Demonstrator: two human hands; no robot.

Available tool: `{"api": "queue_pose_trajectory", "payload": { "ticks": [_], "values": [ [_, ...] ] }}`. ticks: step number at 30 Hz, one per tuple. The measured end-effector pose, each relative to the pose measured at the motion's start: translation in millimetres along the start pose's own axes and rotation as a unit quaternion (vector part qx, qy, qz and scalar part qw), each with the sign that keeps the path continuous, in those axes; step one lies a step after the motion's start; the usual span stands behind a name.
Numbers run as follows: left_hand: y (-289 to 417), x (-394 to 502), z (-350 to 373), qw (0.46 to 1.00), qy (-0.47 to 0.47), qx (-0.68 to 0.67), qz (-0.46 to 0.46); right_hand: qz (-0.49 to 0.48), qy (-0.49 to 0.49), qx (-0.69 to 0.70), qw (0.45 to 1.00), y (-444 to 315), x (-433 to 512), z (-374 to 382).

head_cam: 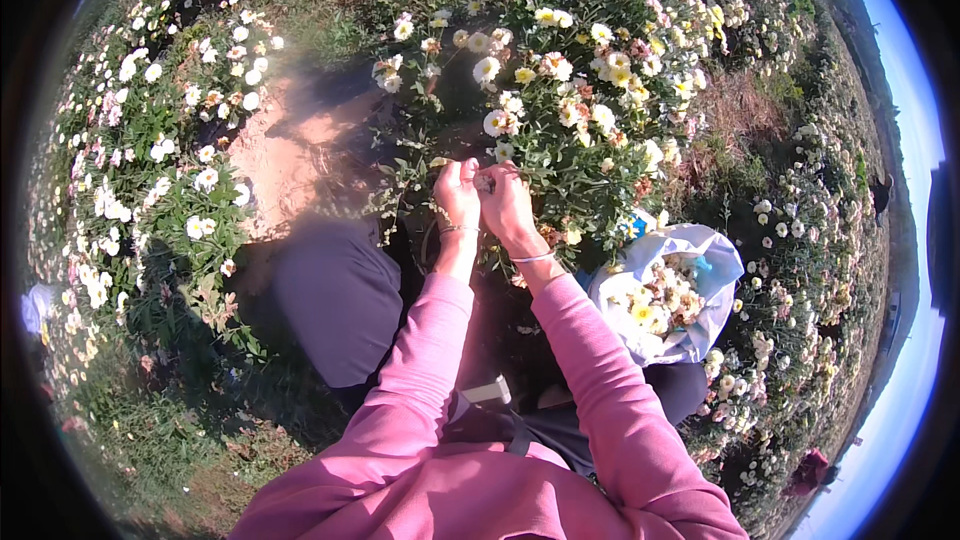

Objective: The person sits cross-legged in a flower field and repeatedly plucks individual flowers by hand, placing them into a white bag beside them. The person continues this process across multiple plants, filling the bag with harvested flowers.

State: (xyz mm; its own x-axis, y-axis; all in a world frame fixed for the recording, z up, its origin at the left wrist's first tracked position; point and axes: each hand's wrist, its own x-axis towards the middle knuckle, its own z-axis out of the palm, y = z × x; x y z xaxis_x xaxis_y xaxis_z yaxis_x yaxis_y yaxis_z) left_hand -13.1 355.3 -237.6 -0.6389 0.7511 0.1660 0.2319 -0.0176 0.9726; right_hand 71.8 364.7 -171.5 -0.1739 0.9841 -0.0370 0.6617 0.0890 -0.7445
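Observation:
Both my hands are close together at the near edge of a chrysanthemum bush (555, 105) with white, yellow and browned blooms. In my right hand (506, 202) is a small faded flower head (484, 183), held under curled fingers. My left hand (456, 199) is right beside it, thumb up, among leafy stems; whether it grips a stem is too small to tell. To the right of my right forearm stands an open white plastic sack (720, 262), with picked flower heads (664, 300) inside, some cream or yellow, some brown.
More flowering plants (202, 180) grow on the left, beside bare sandy soil (281, 150). My bent knee (337, 300) is left of my arms. Dense flower rows (787, 300) run along the right. A person in red (810, 471) is far off at the lower right.

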Motion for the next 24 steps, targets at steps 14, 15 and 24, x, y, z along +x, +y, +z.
{"api": "queue_pose_trajectory", "payload": {
  "ticks": [14,15,24],
  "values": [
    [227,-202,69,0.883,-0.417,-0.114,0.184,-0.008,0.328,-0.063,0.943,53,-206,-245],
    [219,-215,81,0.867,-0.445,-0.060,0.213,0.036,0.314,-0.092,0.944,78,-217,-258],
    [205,122,-18,0.852,-0.414,0.238,0.216,-0.075,0.182,0.021,0.980,5,-124,-229]
  ]
}}
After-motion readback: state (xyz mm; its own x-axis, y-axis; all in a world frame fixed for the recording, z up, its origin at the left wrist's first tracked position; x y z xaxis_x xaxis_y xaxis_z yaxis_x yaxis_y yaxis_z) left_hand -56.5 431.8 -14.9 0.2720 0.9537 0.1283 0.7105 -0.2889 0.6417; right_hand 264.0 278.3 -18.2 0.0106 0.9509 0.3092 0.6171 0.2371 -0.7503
